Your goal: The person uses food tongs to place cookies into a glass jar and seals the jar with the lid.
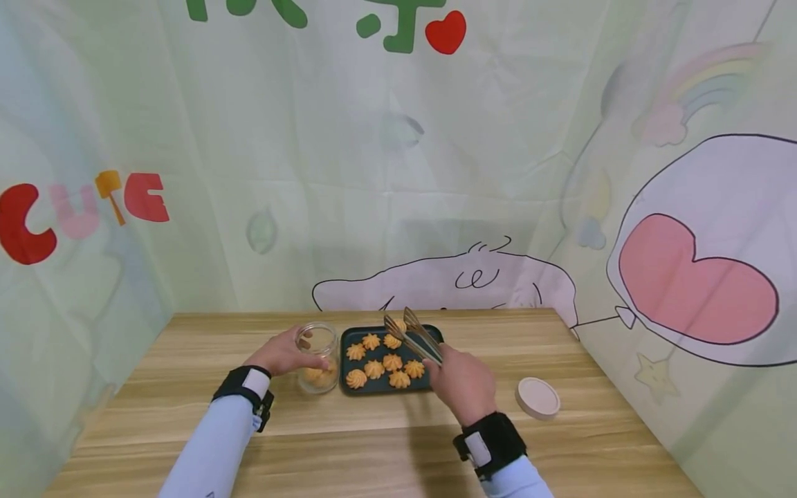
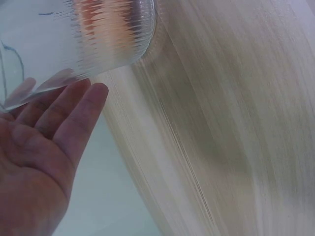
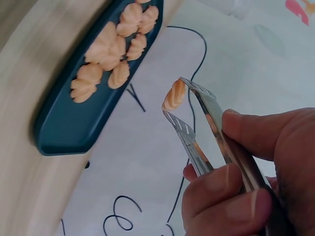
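My left hand (image 1: pixel 283 354) holds an upright clear glass jar (image 1: pixel 319 339), its thumb across the front and fingers behind. Several golden piped cookies (image 1: pixel 316 377) lie in the bottom of the jar. In the left wrist view the fingers (image 2: pixel 81 115) lie along the jar's wall (image 2: pixel 44 44). With my right hand (image 1: pixel 463 382) I grip metal tongs (image 3: pixel 216 128), whose slotted tips pinch one swirled cookie (image 3: pixel 174 95). That cookie is above the far part of a dark baking tray (image 3: pixel 69 132), where several more cookies (image 3: pixel 106 46) sit.
A round pale lid (image 1: pixel 538 398) lies on the wooden table (image 1: pixel 349 449), right of my right hand. The tray stands just right of the jar. Behind and beside the table hangs a printed cloth backdrop (image 1: pixel 349 173).
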`<state>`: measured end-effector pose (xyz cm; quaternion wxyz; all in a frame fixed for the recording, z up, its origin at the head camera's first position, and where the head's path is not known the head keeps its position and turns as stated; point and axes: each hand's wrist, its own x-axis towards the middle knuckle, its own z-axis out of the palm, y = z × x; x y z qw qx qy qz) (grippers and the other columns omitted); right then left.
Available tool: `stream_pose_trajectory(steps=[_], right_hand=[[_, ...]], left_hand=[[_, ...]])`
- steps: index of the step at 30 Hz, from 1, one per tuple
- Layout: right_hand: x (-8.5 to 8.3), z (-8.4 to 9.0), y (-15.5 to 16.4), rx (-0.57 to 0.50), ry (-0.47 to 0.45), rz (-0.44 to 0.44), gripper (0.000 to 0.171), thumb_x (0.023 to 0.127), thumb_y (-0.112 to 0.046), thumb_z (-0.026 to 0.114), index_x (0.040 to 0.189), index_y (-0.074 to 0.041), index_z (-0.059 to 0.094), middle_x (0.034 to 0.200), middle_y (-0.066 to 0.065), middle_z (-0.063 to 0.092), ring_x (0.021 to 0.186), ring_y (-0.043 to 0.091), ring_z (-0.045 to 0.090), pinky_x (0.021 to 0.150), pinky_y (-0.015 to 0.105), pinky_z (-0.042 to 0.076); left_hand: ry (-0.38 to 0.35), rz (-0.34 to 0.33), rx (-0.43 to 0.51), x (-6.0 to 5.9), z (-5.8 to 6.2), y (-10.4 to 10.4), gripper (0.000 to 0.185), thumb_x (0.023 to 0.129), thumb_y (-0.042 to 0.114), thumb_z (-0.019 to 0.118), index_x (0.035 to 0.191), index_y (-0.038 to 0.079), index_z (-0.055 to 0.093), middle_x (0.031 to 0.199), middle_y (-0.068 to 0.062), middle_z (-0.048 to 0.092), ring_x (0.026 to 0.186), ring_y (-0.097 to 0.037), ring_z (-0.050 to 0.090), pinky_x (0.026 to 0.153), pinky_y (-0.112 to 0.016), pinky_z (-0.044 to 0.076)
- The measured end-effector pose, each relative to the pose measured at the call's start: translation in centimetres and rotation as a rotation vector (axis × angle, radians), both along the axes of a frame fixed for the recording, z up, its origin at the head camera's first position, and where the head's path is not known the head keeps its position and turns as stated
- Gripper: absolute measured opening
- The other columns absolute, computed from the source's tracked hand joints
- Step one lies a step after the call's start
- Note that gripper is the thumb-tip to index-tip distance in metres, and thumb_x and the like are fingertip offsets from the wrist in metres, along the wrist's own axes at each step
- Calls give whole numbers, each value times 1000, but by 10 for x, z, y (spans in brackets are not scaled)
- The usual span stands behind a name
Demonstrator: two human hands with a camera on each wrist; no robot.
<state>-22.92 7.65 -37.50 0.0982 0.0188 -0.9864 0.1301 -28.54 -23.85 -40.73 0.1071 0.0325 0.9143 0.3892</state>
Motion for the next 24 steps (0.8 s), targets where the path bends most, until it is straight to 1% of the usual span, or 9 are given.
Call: stream_pose_trajectory(steps=[7,12,16,20,24], right_hand=[[6,10,-14,33,31,24,46,91,-42,66,120,-7,67,71,8,66,53,17,53,40,30,35],[10,17,-24,54,92,68,46,91,-41,67,122,-8,67,69,7,67,51,16,53,39,29,35],[13,22,-32,60,130,92,46,91,-43,66,122,-9,68,61,4,62,46,14,50,38,28,33],[16,28,-42,59,139,119,46,91,-45,66,122,-10,68,56,0,56,44,12,46,36,27,32],[20,33,-51,55,141,159,46,91,-45,65,123,-11,67,55,-1,54,43,12,43,36,26,31]], left_hand=[[-1,3,5,-1,-1,-1,97,75,43,82,146,-2,34,137,-28,54,125,-45,52,101,-57,45],[6,-6,8,-2,-1,-1,97,75,42,82,146,-3,34,137,-29,53,126,-46,52,101,-57,45],[8,-6,7,-2,-2,-2,97,75,42,82,146,-3,35,137,-29,54,126,-46,52,101,-57,45],[3,-1,12,-3,-4,-2,96,75,43,82,146,-2,35,137,-28,54,126,-46,52,101,-57,45],[8,-3,19,-3,-3,-2,95,75,43,83,144,-3,37,136,-28,54,125,-45,53,101,-57,45]])
